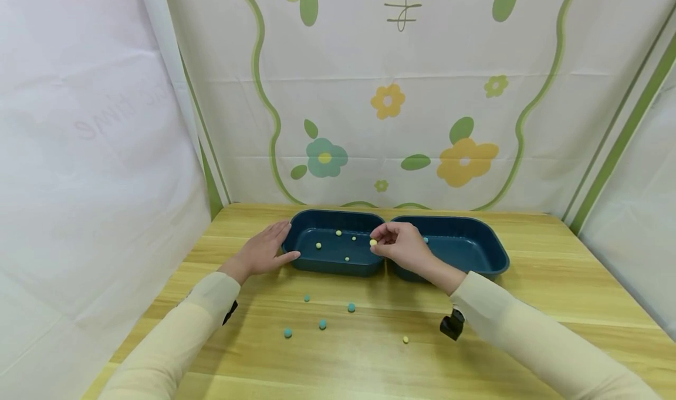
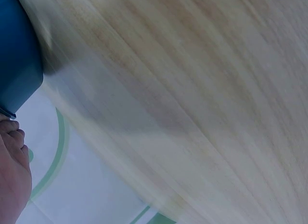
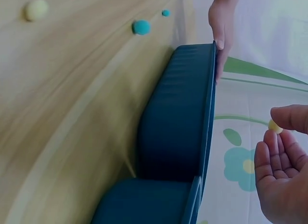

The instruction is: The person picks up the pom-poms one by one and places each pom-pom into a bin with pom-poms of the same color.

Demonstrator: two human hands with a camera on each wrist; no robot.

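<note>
Head view shows me a wooden table (image 1: 359, 365) and a white back wall (image 1: 348, 104) with flowers (image 1: 338, 156). Faint letters (image 1: 113, 117) on the left wall (image 1: 79, 206) seem to say "time"; I can't read the curly writing (image 1: 404, 5) up high. The right hand (image 1: 404, 247) pinches a yellow ball (image 1: 373, 243) by the right end of the left tub (image 1: 338, 266). The left hand (image 1: 264, 250), fingers straight, touches its other end.

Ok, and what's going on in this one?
A person is handling small balls with bare hands. The right hand pinches a yellow ball near the right end of the left tub, while the left hand rests on that tub's left end. Four yellow balls lie inside it; a blue ball shows in the right tub. Four more blue balls and one loose yellow ball sit on the table.
</note>
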